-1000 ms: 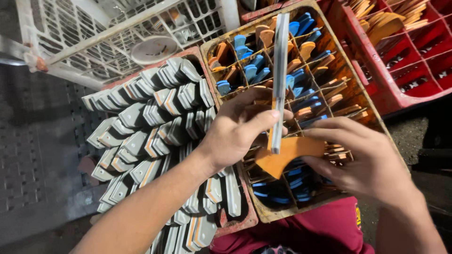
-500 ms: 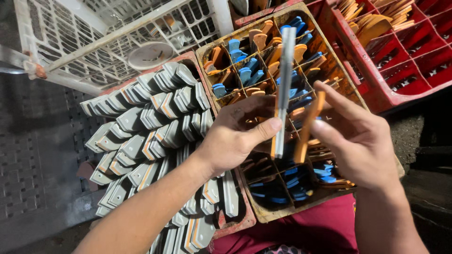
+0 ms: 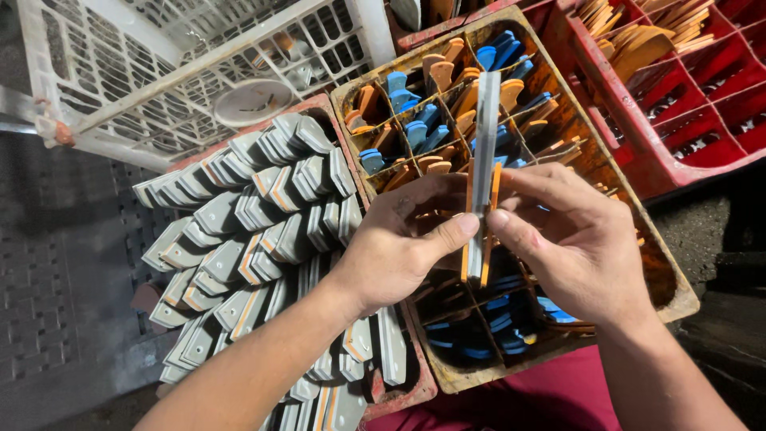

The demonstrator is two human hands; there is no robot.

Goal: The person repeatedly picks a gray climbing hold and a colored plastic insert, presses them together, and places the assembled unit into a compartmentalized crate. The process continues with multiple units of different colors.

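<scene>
Left hand (image 3: 395, 255): forearm reaching in from lower left, thumb and fingers pinched shut on grey blade (image 3: 483, 144). Right hand (image 3: 570, 239): closed on same piece, pressing orange handle halves (image 3: 495, 187) against both faces. Blade upright, edge-on, above compartmented brown crate (image 3: 678, 299) of orange and blue handles. Left: crate of stacked grey blades (image 3: 263, 231).

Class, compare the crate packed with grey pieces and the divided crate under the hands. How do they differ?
The grey-piece crate holds grey pieces with orange edges, leaning in overlapping rows; the divided crate holds orange and blue pieces. The grey-piece crate shows no dividers; the divided crate is split into small compartments. The grey-piece crate's rim looks reddish; the divided crate's is tan. Both lie side by side, crammed with small flat parts.
</scene>
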